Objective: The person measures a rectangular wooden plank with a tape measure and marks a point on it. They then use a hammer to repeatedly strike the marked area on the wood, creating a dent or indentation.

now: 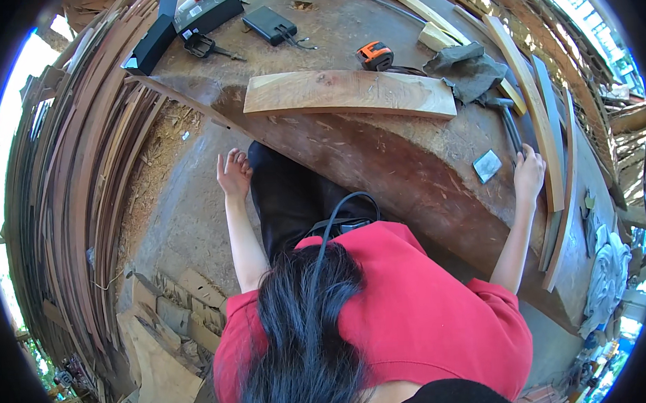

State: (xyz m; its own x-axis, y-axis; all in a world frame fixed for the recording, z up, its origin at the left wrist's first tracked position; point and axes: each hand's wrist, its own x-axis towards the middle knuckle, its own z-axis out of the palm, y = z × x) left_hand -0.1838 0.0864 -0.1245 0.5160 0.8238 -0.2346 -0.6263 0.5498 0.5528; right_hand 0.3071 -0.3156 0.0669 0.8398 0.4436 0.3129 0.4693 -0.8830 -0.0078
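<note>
My right hand point(529, 172) is at the right side of the wooden bench, with its fingers closed round the lower end of a dark-handled hammer point(511, 125). The hammer's head lies beside a crumpled grey cloth point(469, 73). Just left of that hand is a small pale square piece point(487, 166) on the bench top. My left hand point(235, 174) hangs in the air off the bench's near edge, holding nothing, its fingers apart and loosely bent. Across the bench lies a thick, slightly curved wooden board point(351, 94).
An orange and black tape measure point(376, 56) sits behind the board. Farther back are a black power bank point(269, 25) with a cable and a black open box point(210, 12). Long wood strips point(526, 106) line the right side; stacked planks point(71, 212) rise at the left. Scrap wood point(160, 345) covers the floor lower left.
</note>
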